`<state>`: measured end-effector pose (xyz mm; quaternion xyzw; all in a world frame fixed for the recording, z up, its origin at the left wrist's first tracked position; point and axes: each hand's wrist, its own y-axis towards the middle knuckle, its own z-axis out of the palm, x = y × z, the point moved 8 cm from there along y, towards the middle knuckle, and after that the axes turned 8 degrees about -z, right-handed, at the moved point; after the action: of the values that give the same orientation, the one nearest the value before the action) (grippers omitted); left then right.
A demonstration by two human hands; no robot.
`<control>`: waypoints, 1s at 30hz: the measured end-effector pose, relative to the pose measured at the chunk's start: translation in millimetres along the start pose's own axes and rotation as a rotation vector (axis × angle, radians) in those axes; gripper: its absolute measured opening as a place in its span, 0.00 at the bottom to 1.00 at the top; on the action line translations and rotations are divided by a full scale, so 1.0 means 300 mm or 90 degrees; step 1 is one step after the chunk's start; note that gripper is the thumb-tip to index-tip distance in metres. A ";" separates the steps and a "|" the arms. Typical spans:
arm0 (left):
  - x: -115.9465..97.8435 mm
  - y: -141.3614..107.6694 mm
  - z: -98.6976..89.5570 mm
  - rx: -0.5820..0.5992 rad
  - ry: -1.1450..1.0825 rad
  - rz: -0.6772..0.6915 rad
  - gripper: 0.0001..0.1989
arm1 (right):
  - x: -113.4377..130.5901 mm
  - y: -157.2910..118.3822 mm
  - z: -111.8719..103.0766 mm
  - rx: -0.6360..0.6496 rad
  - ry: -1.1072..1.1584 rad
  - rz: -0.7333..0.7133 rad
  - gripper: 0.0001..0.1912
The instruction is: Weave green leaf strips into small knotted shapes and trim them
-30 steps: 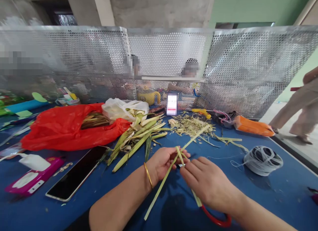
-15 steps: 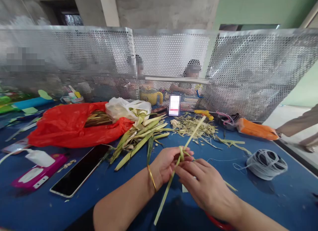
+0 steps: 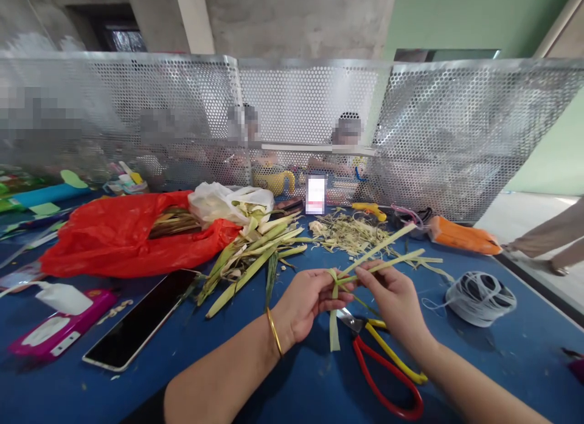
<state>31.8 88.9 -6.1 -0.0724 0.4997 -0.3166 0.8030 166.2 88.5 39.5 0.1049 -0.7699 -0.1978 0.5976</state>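
Between thumb and fingers, my left hand (image 3: 314, 299) pinches a knotted crossing of pale green leaf strips (image 3: 334, 333). One strip end hangs below it, while two long ends stretch up to the right. My right hand (image 3: 391, 290) is closed on one of those right-hand strips, thumb against fingers, close beside the knot. Under and beside my hands lie scissors (image 3: 387, 384) with one red and one yellow handle; their blade tips are partly covered by the strip. A gold bangle (image 3: 274, 333) circles my left wrist.
Leaf husks (image 3: 255, 263) spill from a white bag near a red plastic bag (image 3: 123, 235). Scraps (image 3: 360, 232) lie ahead, a string ball (image 3: 481, 298) to the right. A dark phone (image 3: 143, 320) and pink power strip (image 3: 64, 326) sit left. A perforated screen (image 3: 310, 95) stands behind.
My right hand has moved up and right from the lower strip and now holds a right-hand end. The strip that slanted to lower left hangs straight down. The scissors have come into sight.
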 end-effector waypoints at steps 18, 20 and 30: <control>-0.029 -0.002 -0.018 -0.033 0.019 0.084 0.07 | -0.149 -0.085 0.121 0.225 0.134 0.358 0.13; -0.042 0.001 -0.049 -0.089 -0.018 0.095 0.06 | -0.108 -0.072 0.122 0.313 0.018 0.253 0.08; -0.050 0.002 -0.051 -0.116 0.104 0.125 0.08 | 0.205 -0.117 0.138 0.346 -0.407 -0.575 0.14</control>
<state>14.5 101.2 -2.6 -0.0693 0.5947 -0.1948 0.7769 107.6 39.8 69.8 0.5050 -0.8132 -0.2495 0.1465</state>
